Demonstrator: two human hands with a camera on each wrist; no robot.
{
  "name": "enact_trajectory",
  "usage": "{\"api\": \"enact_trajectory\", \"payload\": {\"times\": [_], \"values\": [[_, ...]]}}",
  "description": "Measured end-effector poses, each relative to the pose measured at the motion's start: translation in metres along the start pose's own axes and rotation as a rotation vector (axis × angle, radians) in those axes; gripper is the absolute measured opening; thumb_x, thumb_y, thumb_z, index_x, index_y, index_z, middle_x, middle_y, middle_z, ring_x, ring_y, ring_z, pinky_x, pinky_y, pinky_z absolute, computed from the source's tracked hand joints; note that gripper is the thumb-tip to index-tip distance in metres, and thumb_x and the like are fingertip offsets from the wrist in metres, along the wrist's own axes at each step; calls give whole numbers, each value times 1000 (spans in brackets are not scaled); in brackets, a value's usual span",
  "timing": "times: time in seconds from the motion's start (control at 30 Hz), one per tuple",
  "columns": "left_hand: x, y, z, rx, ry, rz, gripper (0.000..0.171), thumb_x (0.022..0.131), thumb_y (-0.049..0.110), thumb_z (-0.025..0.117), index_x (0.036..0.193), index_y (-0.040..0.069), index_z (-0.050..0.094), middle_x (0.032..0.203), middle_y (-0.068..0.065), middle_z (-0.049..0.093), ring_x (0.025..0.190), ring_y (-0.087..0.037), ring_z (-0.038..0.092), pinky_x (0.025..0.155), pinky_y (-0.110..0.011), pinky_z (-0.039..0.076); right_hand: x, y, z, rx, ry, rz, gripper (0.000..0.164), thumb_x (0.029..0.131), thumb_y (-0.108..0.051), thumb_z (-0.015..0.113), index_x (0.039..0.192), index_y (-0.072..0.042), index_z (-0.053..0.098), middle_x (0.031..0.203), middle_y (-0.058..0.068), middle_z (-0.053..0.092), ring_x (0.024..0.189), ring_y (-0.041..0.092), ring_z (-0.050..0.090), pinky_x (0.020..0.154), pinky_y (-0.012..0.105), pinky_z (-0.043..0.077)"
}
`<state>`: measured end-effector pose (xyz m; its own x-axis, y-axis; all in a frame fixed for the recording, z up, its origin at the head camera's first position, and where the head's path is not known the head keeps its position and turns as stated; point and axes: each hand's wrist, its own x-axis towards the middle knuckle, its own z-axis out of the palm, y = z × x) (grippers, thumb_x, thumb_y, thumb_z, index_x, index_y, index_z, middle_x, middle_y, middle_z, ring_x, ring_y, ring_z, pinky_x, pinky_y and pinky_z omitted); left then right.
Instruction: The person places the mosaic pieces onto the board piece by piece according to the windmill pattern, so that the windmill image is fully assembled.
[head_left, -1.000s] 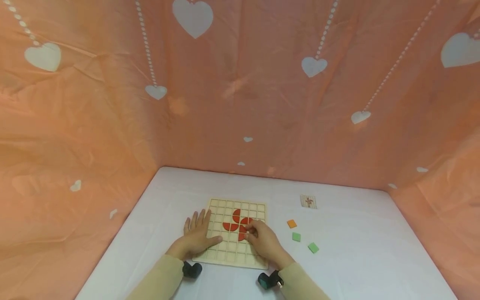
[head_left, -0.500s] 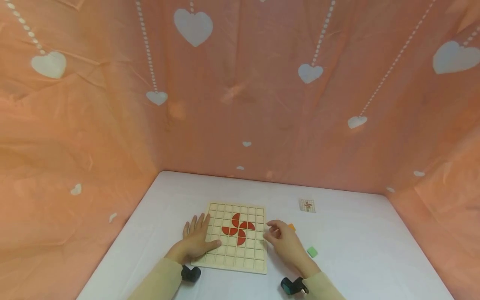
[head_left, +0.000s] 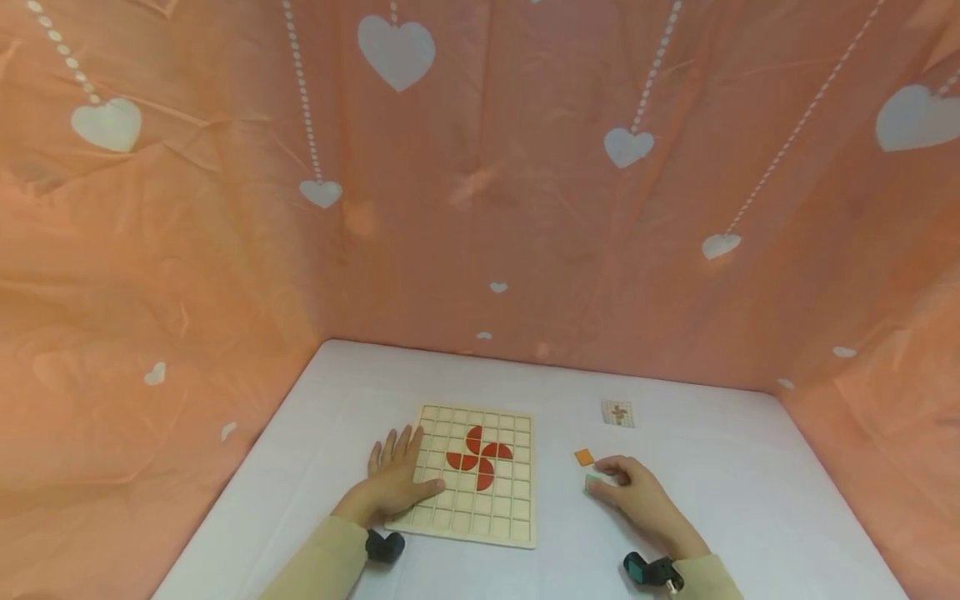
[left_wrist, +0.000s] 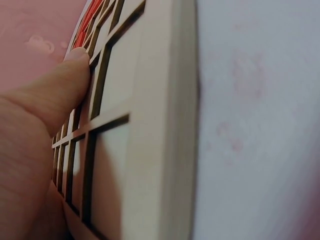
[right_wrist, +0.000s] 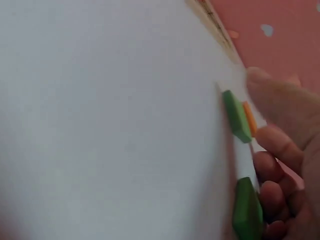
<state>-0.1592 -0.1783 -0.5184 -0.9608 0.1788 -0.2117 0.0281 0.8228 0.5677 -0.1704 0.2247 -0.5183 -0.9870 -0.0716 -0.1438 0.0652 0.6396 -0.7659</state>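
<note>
A square wooden grid board (head_left: 477, 504) lies on the table, with several red quarter-circle tiles (head_left: 486, 477) forming a pinwheel in it. My left hand (head_left: 392, 486) rests on the board's left edge, fingers spread and thumb over the squares. Over the tiles on the right, my right hand (head_left: 641, 498) reaches with thumb and forefinger apart, around a green square tile (right_wrist: 236, 116). In the head view, the thumb partly covers this tile. A second green tile (right_wrist: 247, 210) lies by the bent lower fingers; in the head view the hand hides it. Just beyond is an orange square tile (head_left: 584, 457).
A small pattern card (head_left: 618, 413) showing a red pinwheel lies at the back right of the white table (head_left: 750, 467). Orange cloth with white hearts (head_left: 628, 147) encloses the table at the back and both sides.
My right hand has left the red tiles on the board and moved right, down to the loose tiles. The left hand stays at the board's edge.
</note>
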Motion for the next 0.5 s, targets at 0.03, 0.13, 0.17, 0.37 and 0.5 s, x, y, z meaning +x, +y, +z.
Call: {"api": "enact_trajectory", "payload": {"times": [0.03, 0.13, 0.17, 0.37, 0.5], "values": [[0, 2, 0, -11, 8, 10, 103, 87, 53, 65, 155, 3, 5, 159, -22, -2, 144, -41, -11, 111, -55, -14, 0, 2, -1, 15, -5, 12, 54, 75, -49, 79, 116, -16, 65, 118, 2, 58, 104, 21, 49, 90, 41, 41], [0, 7, 0, -22, 7, 20, 103, 86, 53, 65, 155, 2, 7, 159, -23, -1, 144, -42, -11, 111, -56, -14, -2, 6, -3, 58, -11, 35, 51, 75, -45, 80, 114, -16, 64, 123, 5, 55, 111, 24, 47, 95, 47, 40], [-1, 8, 0, -25, 6, 25, 103, 86, 53, 65, 154, 2, 7, 159, -23, -1, 143, -42, -10, 110, -56, -14, -3, 7, -3, 74, -12, 34, 49, 76, -42, 80, 113, -15, 65, 124, 6, 54, 114, 25, 47, 98, 49, 39], [-4, 6, -1, -19, 27, 23, 103, 86, 52, 67, 154, 0, 9, 158, -25, 1, 143, -44, -9, 110, -57, -13, -1, 6, 4, 111, -7, -38, 31, 81, -29, 79, 103, -12, 66, 119, 7, 54, 120, 29, 47, 105, 53, 35], [-5, 4, -3, -40, 32, 18, 104, 85, 51, 68, 154, 0, 9, 158, -25, 0, 143, -44, -11, 110, -56, -15, 2, 6, 8, 104, 9, -45, 27, 81, -26, 79, 101, -14, 66, 116, 5, 55, 118, 28, 48, 104, 52, 36]]}}
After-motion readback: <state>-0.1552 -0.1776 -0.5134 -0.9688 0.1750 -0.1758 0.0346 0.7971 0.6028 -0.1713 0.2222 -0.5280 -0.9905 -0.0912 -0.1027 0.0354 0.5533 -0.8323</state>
